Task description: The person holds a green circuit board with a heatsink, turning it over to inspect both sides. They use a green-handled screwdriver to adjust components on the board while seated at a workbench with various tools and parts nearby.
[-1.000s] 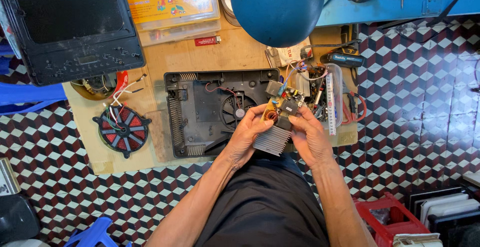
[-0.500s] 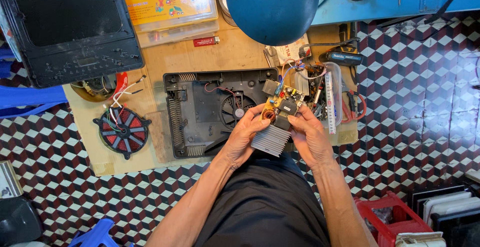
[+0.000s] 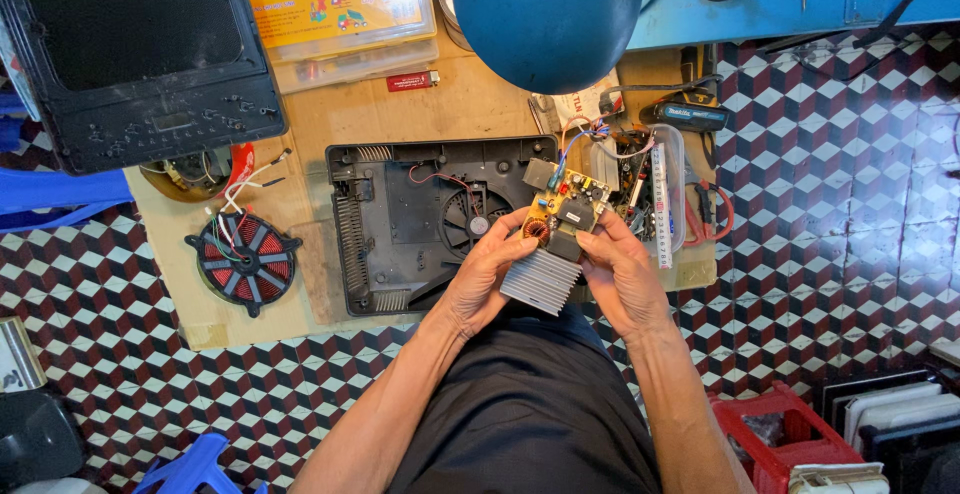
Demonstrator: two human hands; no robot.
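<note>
Checkered floor tiles surround our low wooden board point(image 3: 400, 114). We grip a circuit board point(image 3: 562, 216) with finned heatsink point(image 3: 540, 281) between left hand point(image 3: 487, 272) and right hand point(image 3: 617, 274), lifting it for inspection; its opened black cooker base point(image 3: 400, 224) lies at nine o'clock.

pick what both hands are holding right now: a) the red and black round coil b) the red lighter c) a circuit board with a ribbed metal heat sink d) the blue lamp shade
c, since the left hand and right hand grip the circuit board with its ribbed heat sink between them, above the open black casing; the round coil lies apart on the board to the left.
</note>
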